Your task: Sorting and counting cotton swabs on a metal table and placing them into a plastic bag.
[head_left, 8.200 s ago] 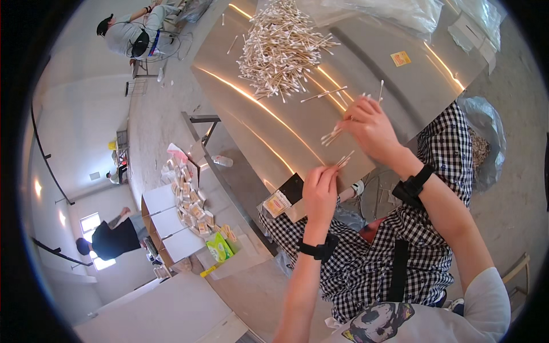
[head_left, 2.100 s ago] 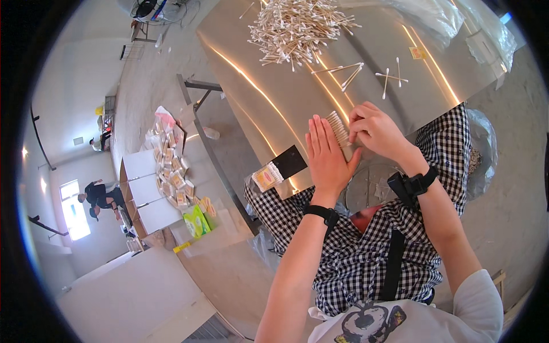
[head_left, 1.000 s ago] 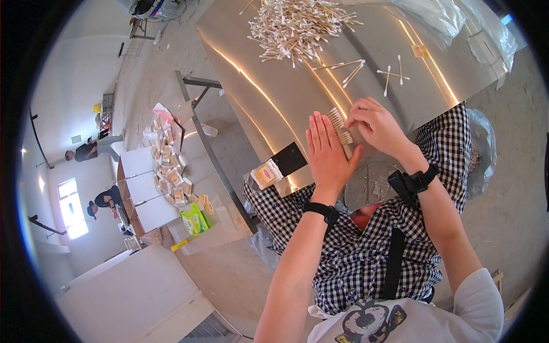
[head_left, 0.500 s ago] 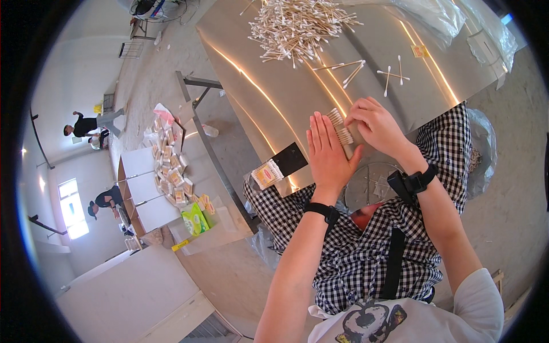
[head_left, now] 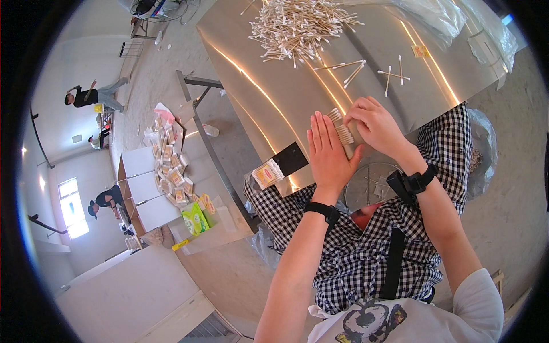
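A row of cotton swabs point(head_left: 343, 128) lies side by side on the shiny metal table point(head_left: 274, 103) near its front edge. My left hand point(head_left: 330, 154) rests flat along the left side of that row, its fingers stretched out and together, thumb pointing right. At the row's right side is my right hand point(head_left: 374, 127), fingers curled in and thumb and fingertips pinched together. Whatever those fingertips hold, if anything, is hidden. Left of my left hand, a filled pack of cotton swabs point(head_left: 267, 174) with a yellow and red label sits beside a black flat pad point(head_left: 291, 158).
A big heap of loose cotton swabs point(head_left: 300, 28) covers the far part of the table, with a few stray swabs point(head_left: 394, 75) nearer me. Clear plastic bags point(head_left: 434, 20) lie at the far right. On a side table, several small packs point(head_left: 171, 171) lie beside a green package point(head_left: 195, 219).
My hands and the row of swabs have hardly moved. In the background, a standing person has raised their arms and shifted slightly.
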The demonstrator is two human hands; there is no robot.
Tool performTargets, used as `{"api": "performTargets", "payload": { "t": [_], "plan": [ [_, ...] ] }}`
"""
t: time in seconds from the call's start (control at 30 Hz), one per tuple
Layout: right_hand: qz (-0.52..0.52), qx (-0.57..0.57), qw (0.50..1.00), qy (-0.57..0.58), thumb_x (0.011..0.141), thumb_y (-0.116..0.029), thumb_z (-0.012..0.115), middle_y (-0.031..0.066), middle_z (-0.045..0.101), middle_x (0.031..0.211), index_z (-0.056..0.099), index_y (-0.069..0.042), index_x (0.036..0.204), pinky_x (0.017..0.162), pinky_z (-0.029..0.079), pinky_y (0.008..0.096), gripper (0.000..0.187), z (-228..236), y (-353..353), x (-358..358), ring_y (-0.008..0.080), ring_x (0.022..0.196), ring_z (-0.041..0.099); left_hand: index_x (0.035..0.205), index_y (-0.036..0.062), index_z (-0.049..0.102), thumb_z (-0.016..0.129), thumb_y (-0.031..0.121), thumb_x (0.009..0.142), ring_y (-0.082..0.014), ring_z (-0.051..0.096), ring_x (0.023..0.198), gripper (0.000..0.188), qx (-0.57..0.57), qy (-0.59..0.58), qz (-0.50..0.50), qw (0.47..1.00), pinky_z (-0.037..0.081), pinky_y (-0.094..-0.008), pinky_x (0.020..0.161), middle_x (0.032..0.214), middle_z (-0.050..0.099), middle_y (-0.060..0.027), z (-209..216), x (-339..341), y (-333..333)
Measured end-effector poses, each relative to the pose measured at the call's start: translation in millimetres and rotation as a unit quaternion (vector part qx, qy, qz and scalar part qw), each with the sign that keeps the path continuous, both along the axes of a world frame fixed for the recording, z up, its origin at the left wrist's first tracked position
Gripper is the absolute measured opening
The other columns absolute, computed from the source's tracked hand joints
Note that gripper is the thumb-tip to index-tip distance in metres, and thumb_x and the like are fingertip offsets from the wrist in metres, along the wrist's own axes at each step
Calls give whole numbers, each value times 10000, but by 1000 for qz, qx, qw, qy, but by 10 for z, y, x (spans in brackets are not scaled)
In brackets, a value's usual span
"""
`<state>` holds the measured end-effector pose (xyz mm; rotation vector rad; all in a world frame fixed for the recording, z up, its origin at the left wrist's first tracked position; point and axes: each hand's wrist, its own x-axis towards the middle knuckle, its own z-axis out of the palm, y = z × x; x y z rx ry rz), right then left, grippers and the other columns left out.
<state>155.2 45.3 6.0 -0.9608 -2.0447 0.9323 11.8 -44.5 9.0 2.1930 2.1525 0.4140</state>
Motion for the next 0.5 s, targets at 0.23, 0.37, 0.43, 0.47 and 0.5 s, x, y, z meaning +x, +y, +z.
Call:
{"api": "performTargets", "payload": {
  "t": [0.23,0.37,0.43,0.47,0.5],
  "plan": [
    [-17,-8,1000,-8,817,37,548,64,591,933,651,-98,1010,791,461,376,257,36,-4,-25,263,908,541,1457,-120,272,604,546,873,-400,230,1461,946,0,-1,2,1000,217,-494,1177,1544,256,-296,6,2,2],
    [-28,14,999,-15,816,32,553,59,588,926,653,-105,1003,783,464,380,252,23,-17,-45,261,910,542,1460,-118,269,595,552,875,-395,228,1463,947,-5,2,4,1000,214,-490,1180,1546,255,-293,6,12,1],
    [-28,13,999,-22,817,27,554,51,587,925,653,-110,995,781,469,383,246,15,-14,-47,261,910,543,1460,-117,268,593,554,875,-392,228,1463,948,-4,2,4,1000,214,-489,1180,1547,254,-291,6,10,-3],
    [-28,12,999,-21,817,27,554,51,587,925,653,-110,995,781,469,383,246,11,-13,-49,261,910,543,1460,-117,270,594,553,875,-392,229,1463,947,-3,0,5,1000,214,-490,1180,1546,257,-291,6,5,-7],
    [-19,11,999,-26,815,25,554,49,591,929,653,-110,993,782,469,383,244,9,-11,-48,262,907,544,1459,-117,271,594,552,875,-391,230,1463,946,-2,-3,6,1000,214,-490,1180,1545,259,-291,6,-1,-11]
  ]
}}
